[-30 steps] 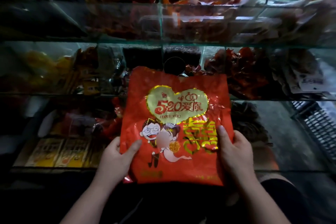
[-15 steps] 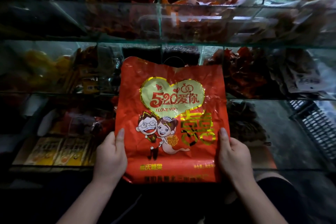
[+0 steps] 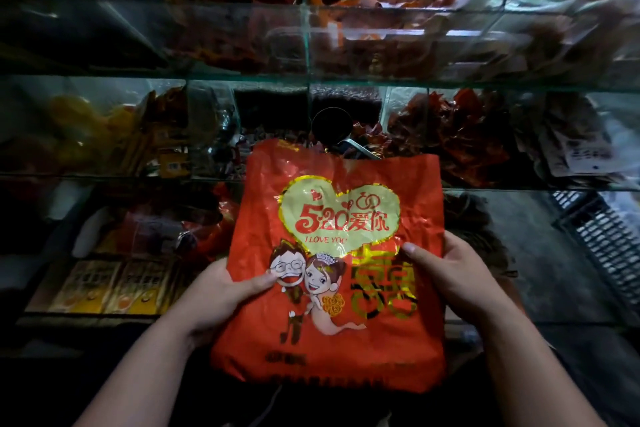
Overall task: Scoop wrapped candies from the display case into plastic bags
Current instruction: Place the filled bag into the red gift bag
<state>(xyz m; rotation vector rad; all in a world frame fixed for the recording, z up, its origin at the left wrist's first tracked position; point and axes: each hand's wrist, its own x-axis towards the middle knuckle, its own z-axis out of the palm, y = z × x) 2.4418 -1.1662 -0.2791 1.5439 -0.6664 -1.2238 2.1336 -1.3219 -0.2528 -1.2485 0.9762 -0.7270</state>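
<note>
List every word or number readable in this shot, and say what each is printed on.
"520爱你": in the gold heart on the red bag.
"I LOVE YOU": same heart, just below.
"囍": large gold character on the bag's right half.
Small print along the bag's bottom edge: too blurred to read.
Yellow packets in the lower-left case: print too blurred.
White tags at the right: writing too small to read.

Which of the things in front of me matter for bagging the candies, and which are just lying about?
For the job:
- red bag, held by left hand and right hand
- what looks like a scoop
- wrapped candies in the glass display case

Lying about:
- yellow boxes, lower left
- black crate, right
- white paper tags
</note>
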